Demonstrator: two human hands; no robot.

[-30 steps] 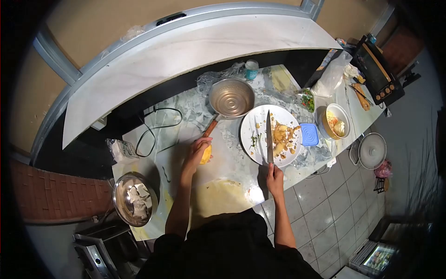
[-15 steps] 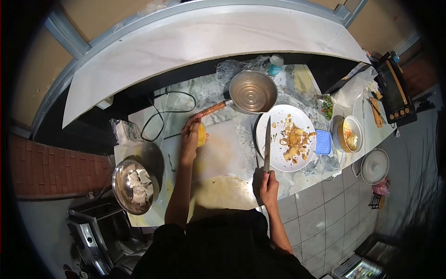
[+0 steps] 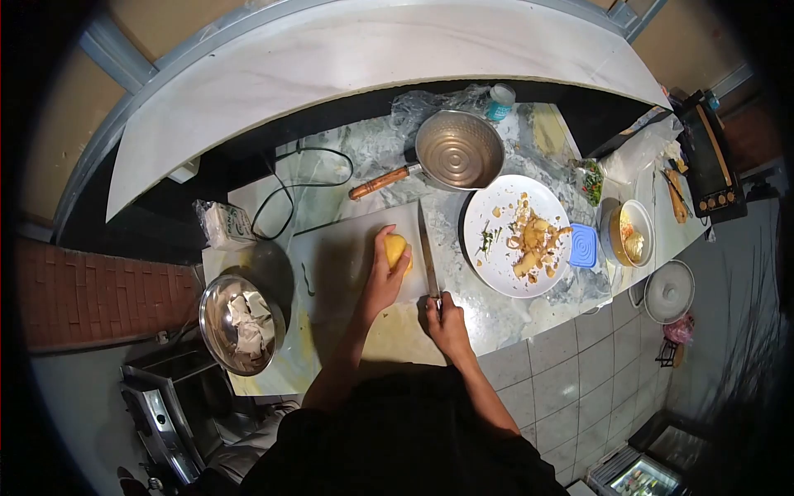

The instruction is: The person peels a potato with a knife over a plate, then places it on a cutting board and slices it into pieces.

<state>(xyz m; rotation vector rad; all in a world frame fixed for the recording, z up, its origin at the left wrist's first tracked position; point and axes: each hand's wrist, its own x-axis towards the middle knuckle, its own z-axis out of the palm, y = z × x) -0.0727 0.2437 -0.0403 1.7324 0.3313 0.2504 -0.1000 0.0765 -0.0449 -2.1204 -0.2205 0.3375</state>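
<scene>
My left hand (image 3: 382, 279) is closed around a yellow peeled potato (image 3: 399, 251) over the white cutting board (image 3: 343, 236). In my right hand (image 3: 450, 329) is the handle of a long knife (image 3: 428, 255). Its blade points away from me along the board's right edge, just right of the potato. A white plate (image 3: 488, 269) with brownish-yellow peelings (image 3: 536, 240) and a few green bits stands to the right of the knife. Behind the board is a metal saucepan (image 3: 460, 153) with a wooden handle.
A steel bowl (image 3: 212, 337) holding pale pieces stands at the left edge. On the right are a blue square lid (image 3: 583, 246), a bowl of food (image 3: 615, 240) and a bag of chopped greens (image 3: 591, 182). A black cable (image 3: 289, 188) loops at the back left.
My left hand has brought the potato from near the saucepan handle to the right and closer. My right hand has moved the knife left, off the plate to the board's edge.
</scene>
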